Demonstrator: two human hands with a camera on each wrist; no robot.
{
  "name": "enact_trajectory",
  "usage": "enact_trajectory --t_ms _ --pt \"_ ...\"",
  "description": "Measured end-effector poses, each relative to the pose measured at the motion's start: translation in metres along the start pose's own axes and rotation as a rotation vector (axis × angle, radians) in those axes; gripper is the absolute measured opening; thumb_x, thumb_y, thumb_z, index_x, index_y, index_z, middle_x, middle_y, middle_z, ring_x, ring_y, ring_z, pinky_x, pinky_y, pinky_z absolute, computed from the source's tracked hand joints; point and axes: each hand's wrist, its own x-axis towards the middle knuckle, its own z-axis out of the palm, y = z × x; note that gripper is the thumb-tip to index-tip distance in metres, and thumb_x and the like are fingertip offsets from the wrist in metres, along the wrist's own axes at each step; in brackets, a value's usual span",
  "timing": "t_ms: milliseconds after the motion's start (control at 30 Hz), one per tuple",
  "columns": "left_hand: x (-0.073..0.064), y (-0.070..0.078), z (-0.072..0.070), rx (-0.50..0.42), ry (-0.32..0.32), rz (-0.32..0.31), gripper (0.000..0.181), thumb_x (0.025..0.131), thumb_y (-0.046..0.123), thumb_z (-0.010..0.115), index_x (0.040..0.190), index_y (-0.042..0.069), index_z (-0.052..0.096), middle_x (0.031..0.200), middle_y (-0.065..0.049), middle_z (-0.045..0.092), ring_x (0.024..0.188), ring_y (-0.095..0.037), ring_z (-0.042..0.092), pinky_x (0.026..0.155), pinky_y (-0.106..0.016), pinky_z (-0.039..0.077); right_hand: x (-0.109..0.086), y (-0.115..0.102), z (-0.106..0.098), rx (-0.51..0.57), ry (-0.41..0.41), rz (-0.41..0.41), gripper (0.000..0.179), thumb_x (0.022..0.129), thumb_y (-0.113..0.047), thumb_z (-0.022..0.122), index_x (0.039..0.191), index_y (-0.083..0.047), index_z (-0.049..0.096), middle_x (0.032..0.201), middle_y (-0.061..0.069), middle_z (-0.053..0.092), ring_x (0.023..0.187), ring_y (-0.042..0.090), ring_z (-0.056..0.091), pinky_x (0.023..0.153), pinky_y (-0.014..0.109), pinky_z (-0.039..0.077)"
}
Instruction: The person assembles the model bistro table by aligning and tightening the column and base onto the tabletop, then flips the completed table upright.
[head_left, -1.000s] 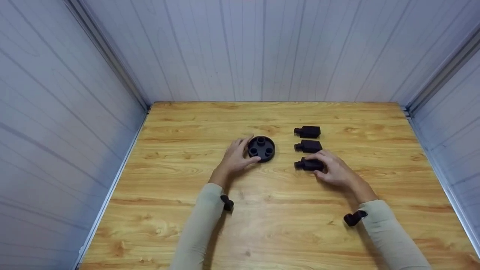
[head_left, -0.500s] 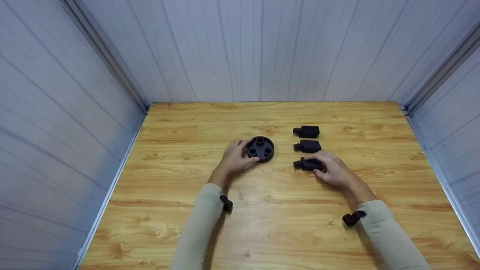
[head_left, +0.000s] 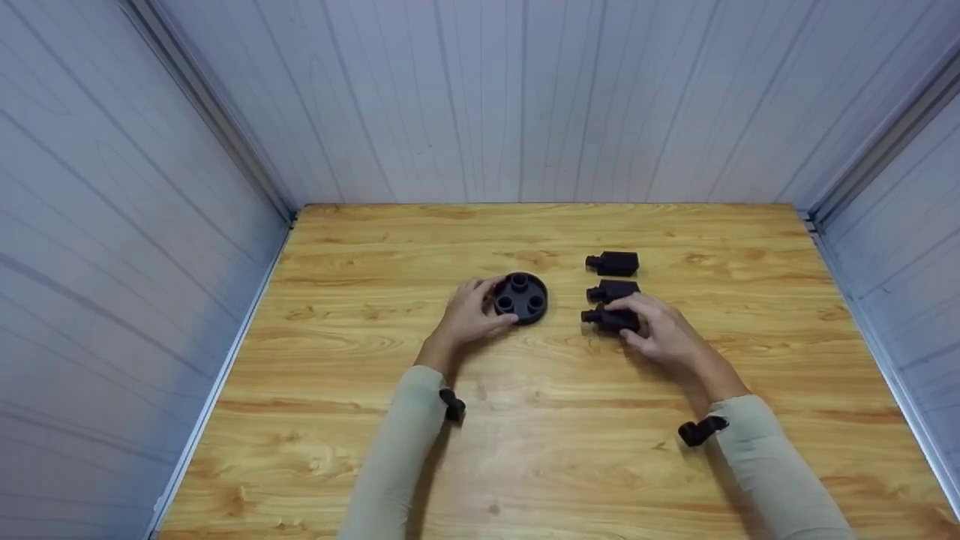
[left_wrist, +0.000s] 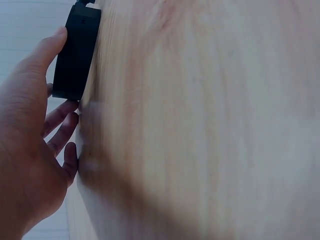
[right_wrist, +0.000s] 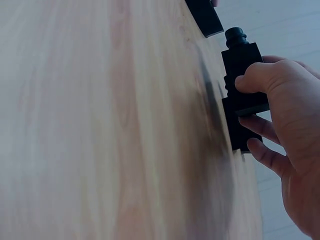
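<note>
My left hand [head_left: 471,315] holds a round black base [head_left: 521,298] by its left edge, thumb at the near rim and a forefinger at the far rim. Three round sockets stand up inside the base. My right hand [head_left: 664,334] grips a black bottle-shaped block [head_left: 607,320] with a narrow ridged neck pointing left, thumb on one side of its square body. In the right wrist view this block [right_wrist: 239,59] is clear of the table, overlapping a second block [right_wrist: 239,132] behind it. Two like blocks lie beyond, a nearer one [head_left: 615,289] and a farther one [head_left: 617,264].
A wood-grain table [head_left: 495,450] carries everything. Pale panels close off its back [head_left: 480,112], left and right sides. The round base sits left of the blocks, with bare wood between them.
The right hand has raised the nearest block and shifted it slightly left and away, toward the middle block. The left hand and the round base stay in place.
</note>
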Motion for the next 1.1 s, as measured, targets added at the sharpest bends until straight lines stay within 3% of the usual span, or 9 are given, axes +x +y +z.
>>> enact_trajectory --t_ms 167,333,400,567,800,1100 --pt "0.0 -0.001 0.001 -0.012 0.006 0.001 0.085 0.099 0.051 0.085 0.171 0.021 0.05 0.159 -0.017 0.059 0.148 -0.039 0.055 0.127 -0.061 0.044 0.011 -0.004 0.002 -0.001 0.017 -0.037 0.049 0.093 0.002 0.084 0.139 -0.011 0.074 0.131 0.012 0.078 0.087 0.016 0.058 0.081 0.036 0.051" --pt "0.001 -0.003 0.0 -0.036 0.0 0.005 0.085 0.099 0.05 0.086 0.17 0.021 0.051 0.157 -0.017 0.06 0.146 -0.038 0.055 0.126 -0.062 0.044 0.021 -0.01 0.006 0.004 0.022 -0.062 0.049 0.094 0.0 0.083 0.14 -0.011 0.074 0.136 0.015 0.078 0.11 0.032 0.072 0.09 0.048 0.057" --pt "0.003 -0.006 0.001 -0.053 0.005 0.014 0.086 0.097 0.052 0.086 0.169 0.021 0.052 0.157 -0.017 0.06 0.147 -0.039 0.054 0.126 -0.063 0.043 0.025 -0.013 0.008 0.013 0.023 -0.058 0.049 0.094 0.0 0.083 0.141 -0.012 0.075 0.137 0.016 0.077 0.122 0.038 0.072 0.098 0.056 0.059" --pt "0.01 -0.018 0.007 -0.064 0.02 0.03 0.091 0.093 0.064 0.086 0.168 0.024 0.053 0.156 -0.016 0.061 0.148 -0.041 0.054 0.127 -0.064 0.042 0.036 -0.021 0.01 0.043 0.026 -0.037 0.048 0.095 -0.001 0.082 0.141 -0.011 0.075 0.138 0.017 0.077 0.131 0.046 0.07 0.112 0.067 0.055" --pt "0.007 -0.009 0.001 -0.067 0.006 0.026 0.089 0.095 0.058 0.086 0.169 0.02 0.052 0.156 -0.019 0.06 0.148 -0.042 0.055 0.127 -0.065 0.043 0.052 -0.028 0.016 0.051 0.062 -0.103 0.047 0.093 0.001 0.081 0.139 -0.008 0.075 0.128 0.017 0.079 0.119 0.041 0.071 0.109 0.066 0.057" --pt "0.01 -0.022 0.006 -0.068 0.03 0.052 0.093 0.092 0.068 0.085 0.168 0.023 0.054 0.147 -0.014 0.064 0.14 -0.037 0.058 0.12 -0.061 0.047 0.07 -0.04 0.019 0.081 0.139 -0.153 0.044 0.095 -0.004 0.083 0.139 -0.008 0.075 0.125 0.016 0.08 0.109 0.038 0.067 0.094 0.052 0.053"
